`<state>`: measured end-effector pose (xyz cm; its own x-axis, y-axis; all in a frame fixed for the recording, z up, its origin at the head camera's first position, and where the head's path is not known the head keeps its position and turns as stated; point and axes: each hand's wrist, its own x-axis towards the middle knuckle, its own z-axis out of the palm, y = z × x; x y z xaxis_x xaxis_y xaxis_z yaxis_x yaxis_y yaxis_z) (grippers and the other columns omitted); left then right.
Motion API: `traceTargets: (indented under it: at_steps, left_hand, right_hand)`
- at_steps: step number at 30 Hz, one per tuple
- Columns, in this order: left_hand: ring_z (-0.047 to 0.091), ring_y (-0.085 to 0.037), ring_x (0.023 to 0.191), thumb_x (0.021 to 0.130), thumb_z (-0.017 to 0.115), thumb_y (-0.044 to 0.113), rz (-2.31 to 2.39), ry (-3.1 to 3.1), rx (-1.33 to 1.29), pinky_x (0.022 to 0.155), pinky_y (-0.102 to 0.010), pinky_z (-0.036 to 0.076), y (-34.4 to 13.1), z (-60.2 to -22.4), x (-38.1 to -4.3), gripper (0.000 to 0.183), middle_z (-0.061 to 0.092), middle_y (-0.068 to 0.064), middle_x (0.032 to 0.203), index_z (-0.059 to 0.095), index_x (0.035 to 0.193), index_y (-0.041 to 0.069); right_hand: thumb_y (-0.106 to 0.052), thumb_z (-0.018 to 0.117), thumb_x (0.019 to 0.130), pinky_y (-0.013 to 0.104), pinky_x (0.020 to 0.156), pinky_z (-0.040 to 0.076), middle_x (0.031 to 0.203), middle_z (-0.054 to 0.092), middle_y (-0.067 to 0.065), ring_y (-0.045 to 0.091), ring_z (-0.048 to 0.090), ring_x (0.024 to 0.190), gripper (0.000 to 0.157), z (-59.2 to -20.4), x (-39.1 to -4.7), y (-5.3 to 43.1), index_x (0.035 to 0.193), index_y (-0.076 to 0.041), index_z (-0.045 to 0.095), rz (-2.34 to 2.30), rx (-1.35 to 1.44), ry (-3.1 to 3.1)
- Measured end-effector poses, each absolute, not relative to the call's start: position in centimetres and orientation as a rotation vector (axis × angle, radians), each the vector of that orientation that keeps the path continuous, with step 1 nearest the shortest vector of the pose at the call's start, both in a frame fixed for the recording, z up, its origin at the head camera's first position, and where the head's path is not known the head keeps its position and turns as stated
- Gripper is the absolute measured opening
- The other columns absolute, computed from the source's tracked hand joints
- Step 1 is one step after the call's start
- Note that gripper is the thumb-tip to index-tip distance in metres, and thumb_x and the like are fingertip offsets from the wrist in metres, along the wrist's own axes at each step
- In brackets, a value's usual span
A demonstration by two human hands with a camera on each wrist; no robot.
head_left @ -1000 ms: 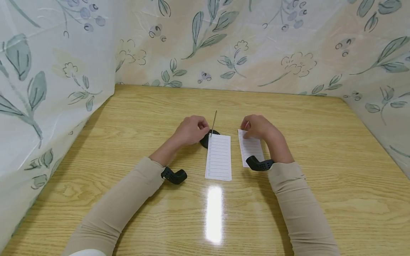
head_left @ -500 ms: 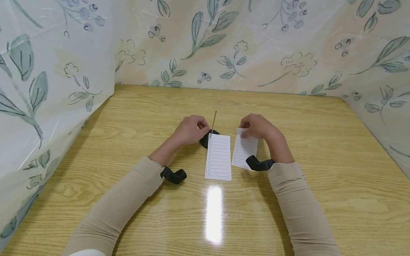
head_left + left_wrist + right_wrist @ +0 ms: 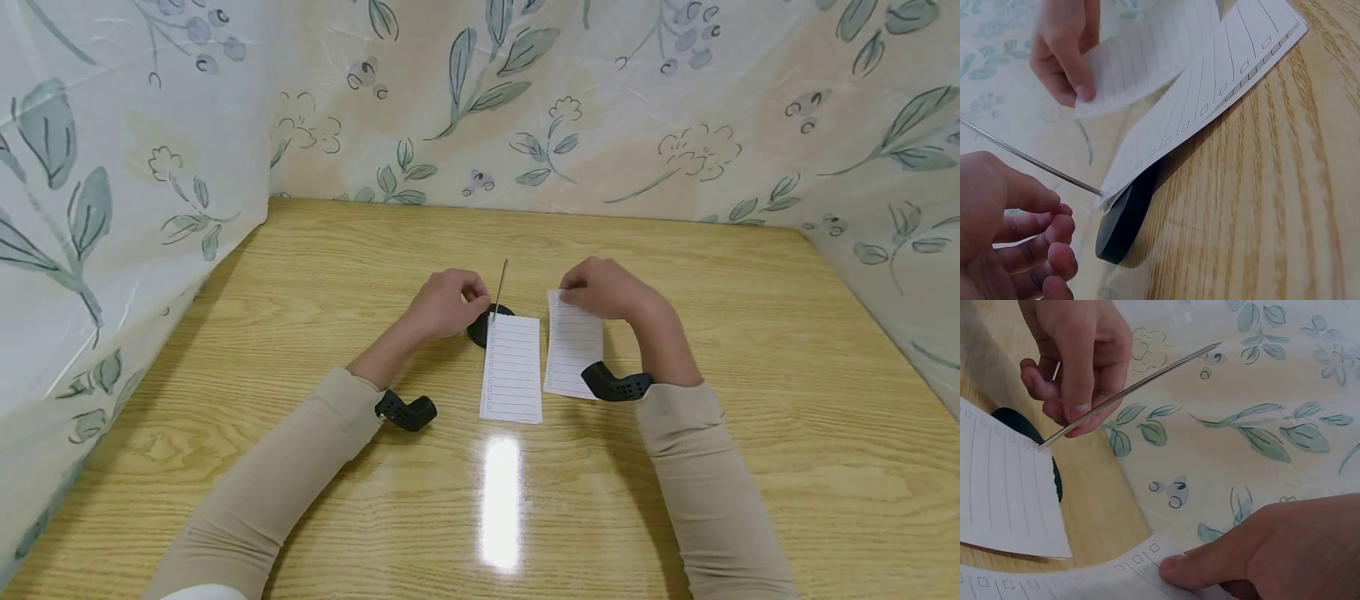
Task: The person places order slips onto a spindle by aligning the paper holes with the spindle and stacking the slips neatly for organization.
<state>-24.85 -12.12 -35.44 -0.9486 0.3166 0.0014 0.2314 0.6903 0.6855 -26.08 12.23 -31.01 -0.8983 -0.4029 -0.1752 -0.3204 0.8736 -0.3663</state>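
Observation:
A paper spike, a thin metal needle (image 3: 501, 285) on a round black base (image 3: 477, 336), stands on the table. Several white ruled checklist sheets (image 3: 513, 371) are impaled on it near one corner and lie low over the base. My right hand (image 3: 609, 289) pinches the top edge of another ruled sheet (image 3: 576, 340), just right of the impaled ones; in the left wrist view this sheet (image 3: 1147, 56) bends and is raised at the held end. Beside the needle is my left hand (image 3: 450, 304), its fingers loosely curled with nothing between them (image 3: 1016, 231).
The wooden table (image 3: 360, 517) spreads around the hands. A floral curtain (image 3: 585, 108) hangs along its back and sides. Each wrist wears a black camera mount, the left one (image 3: 407, 412) low over the table and the right one (image 3: 615, 383) over the held sheet.
The held sheet has shifted left toward the impaled sheets and turned a little. My right hand has moved slightly up and away, now gripping nearer the sheet's top edge. My left hand stays put.

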Motion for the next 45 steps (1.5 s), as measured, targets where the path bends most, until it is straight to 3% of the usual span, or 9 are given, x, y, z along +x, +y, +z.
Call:
traceTargets:
  at_steps: [24,45]
  left_hand:
    - [0.052,-0.020,0.081,0.096,0.053,0.020,1.273,2.800,0.519,0.069,-0.029,0.042,-12.1,-35.2,-24.7,0.019,0.062,-0.002,0.090,0.069,0.095,0.008]
    - [0.053,-0.018,0.086,0.099,0.054,0.020,1.464,2.785,0.588,0.079,-0.029,0.046,-11.7,-34.3,-24.0,0.020,0.064,-0.003,0.090,0.068,0.096,0.007]
  right_hand:
    - [-0.014,0.054,0.094,0.031,0.074,0.040,0.097,0.066,0.011,0.024,0.052,0.089,0.020,-30.3,-25.7,11.4,0.095,-0.005,0.071,-0.791,-0.548,2.792]
    - [-0.013,0.053,0.096,0.030,0.065,0.041,0.087,0.060,0.011,0.022,0.052,0.077,0.019,-29.7,-24.7,9.8,0.089,-0.003,0.067,-1.083,-0.551,2.803]
